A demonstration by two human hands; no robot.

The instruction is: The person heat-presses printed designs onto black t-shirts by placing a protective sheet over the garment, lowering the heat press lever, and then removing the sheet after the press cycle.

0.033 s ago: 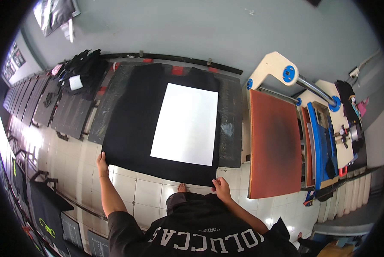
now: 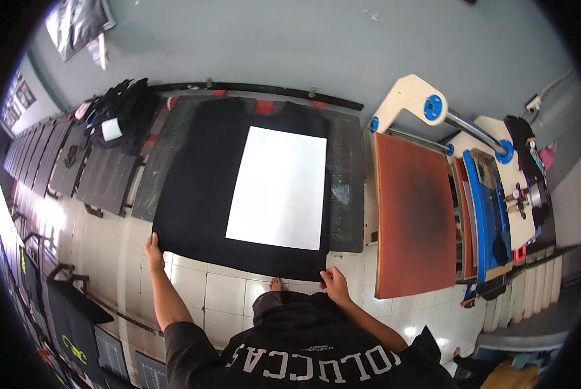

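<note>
A black T-shirt (image 2: 190, 175) lies spread over a dark flat board (image 2: 349, 214), its near hem hanging past the board's front edge. On the shirt, right of its middle, rests a white rectangular sheet (image 2: 277, 188), slightly tilted. My left hand (image 2: 153, 251) is closed on the hem's left corner. At the right corner my right hand (image 2: 333, 284) pinches the hem between thumb and fingers. Between the two hands the hem is stretched out. Neither hand touches the white sheet.
On the right stands a press with a reddish-brown plate (image 2: 415, 217), a cream arm (image 2: 410, 97) and a blue frame (image 2: 487, 217). Dark clothes (image 2: 125, 107) are heaped at the left, beside a row of dark boards (image 2: 106, 178). My bare foot (image 2: 276, 284) shows on the tiled floor (image 2: 222, 301).
The view has shifted very slightly. Both hands keep their hold on the hem, and the shirt and sheet lie as before.
</note>
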